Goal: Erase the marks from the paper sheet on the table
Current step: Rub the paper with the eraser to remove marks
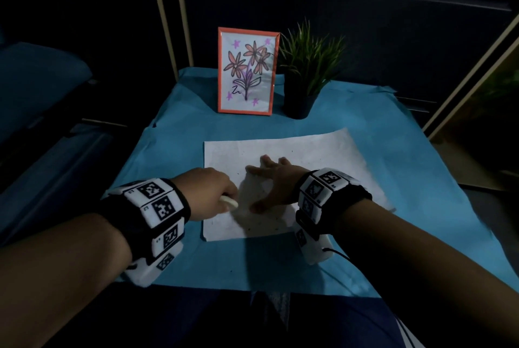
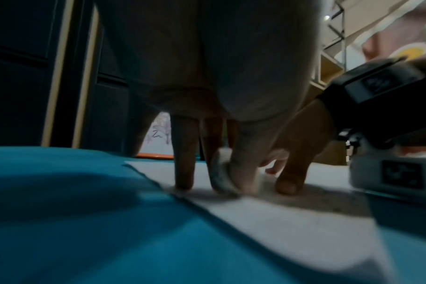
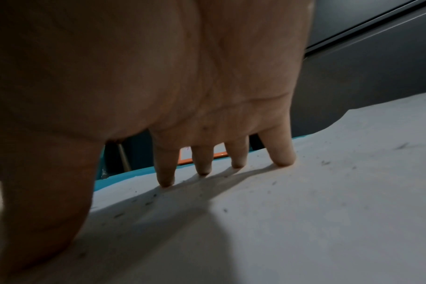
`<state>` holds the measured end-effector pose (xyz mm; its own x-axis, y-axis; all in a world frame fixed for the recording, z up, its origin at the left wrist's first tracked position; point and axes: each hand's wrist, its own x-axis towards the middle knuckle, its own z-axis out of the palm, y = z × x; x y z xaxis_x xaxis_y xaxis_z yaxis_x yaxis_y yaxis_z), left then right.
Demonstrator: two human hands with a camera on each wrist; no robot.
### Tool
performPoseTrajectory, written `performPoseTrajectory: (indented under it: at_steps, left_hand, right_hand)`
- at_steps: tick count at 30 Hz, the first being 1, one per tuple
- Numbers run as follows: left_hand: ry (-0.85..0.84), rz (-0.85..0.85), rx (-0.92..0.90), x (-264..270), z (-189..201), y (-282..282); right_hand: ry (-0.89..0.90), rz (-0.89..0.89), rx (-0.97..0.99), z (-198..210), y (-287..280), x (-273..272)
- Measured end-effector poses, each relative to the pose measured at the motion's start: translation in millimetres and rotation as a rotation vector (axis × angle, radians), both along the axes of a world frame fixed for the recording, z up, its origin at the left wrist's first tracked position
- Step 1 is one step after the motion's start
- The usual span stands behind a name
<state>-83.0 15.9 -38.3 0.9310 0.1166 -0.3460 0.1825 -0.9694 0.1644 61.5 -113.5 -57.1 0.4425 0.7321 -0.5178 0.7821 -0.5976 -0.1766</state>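
A white paper sheet (image 1: pixel 309 151) lies on the blue-covered table (image 1: pixel 407 179), dotted with small dark crumbs. My left hand (image 1: pixel 213 193) pinches a white eraser (image 1: pixel 229 203) and holds its edge down on the sheet's near left part. In the left wrist view the eraser (image 2: pixel 220 176) sits between thumb and fingers, touching the paper (image 2: pixel 292 226). My right hand (image 1: pixel 269 179) lies spread on the sheet just right of the eraser. Its straight fingertips (image 3: pixel 283 159) press the paper (image 3: pixel 304 221). No clear drawn marks show near the hands.
An orange-framed flower drawing (image 1: pixel 247 72) and a potted green plant (image 1: pixel 306 72) stand at the back of the table. The table's near edge (image 1: pixel 252 288) runs just before my lap. Dark furniture surrounds the table.
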Motion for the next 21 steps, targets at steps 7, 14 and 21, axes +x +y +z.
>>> performPoseTrajectory:
  at_steps: [7, 14, 21]
  left_hand:
    - [-0.068, 0.021, 0.058, 6.5, -4.7, -1.8]
    - [-0.104, 0.058, 0.023, 2.1, -3.5, 3.5]
    - [-0.041, 0.041, 0.022, -3.1, -6.3, 4.4]
  right_hand:
    - [0.009, -0.004, -0.009, -3.4, 0.9, 1.9]
    - [-0.003, 0.002, 0.001, -1.5, 0.4, 1.1]
    - [0.027, -0.021, 0.051, 9.0, -18.0, 2.2]
